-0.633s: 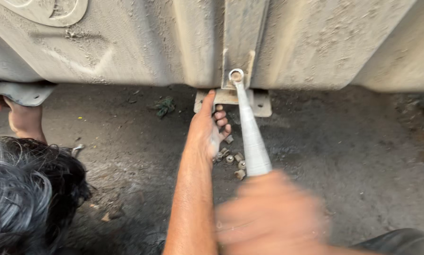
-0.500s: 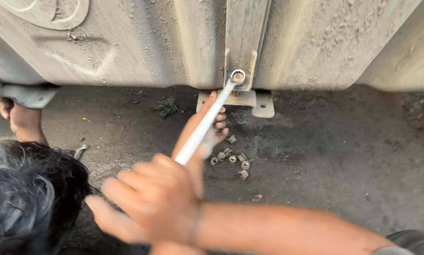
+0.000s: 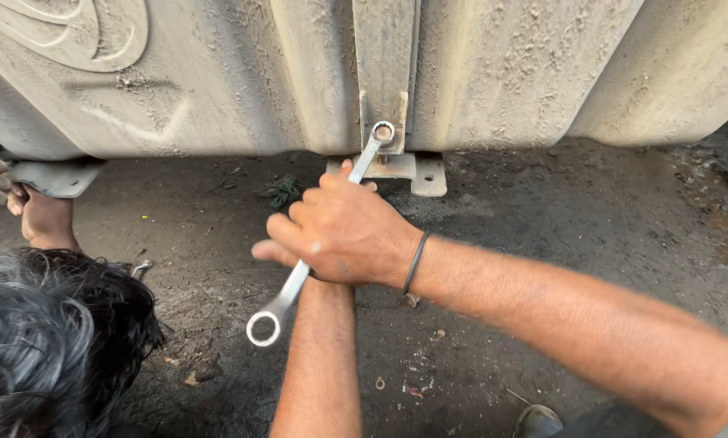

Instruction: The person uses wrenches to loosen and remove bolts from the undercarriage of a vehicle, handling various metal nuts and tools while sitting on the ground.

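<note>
My right hand [image 3: 343, 231] grips the ring spanner [image 3: 319, 243] at centre frame, its ring on the bolt [image 3: 382, 132] under the tank [image 3: 299, 73]. My left hand is hidden beneath, its grip untellable. Next, I judge, another steady swing.

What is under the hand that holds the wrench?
Under the right hand runs the ring wrench, and below it the left forearm reaches forward. The left hand itself is covered, so what it touches cannot be seen.

right hand [image 3: 343, 231] slid up the wrench [image 3: 315, 243], now covering the left hand; wrench handle swung further left
</note>
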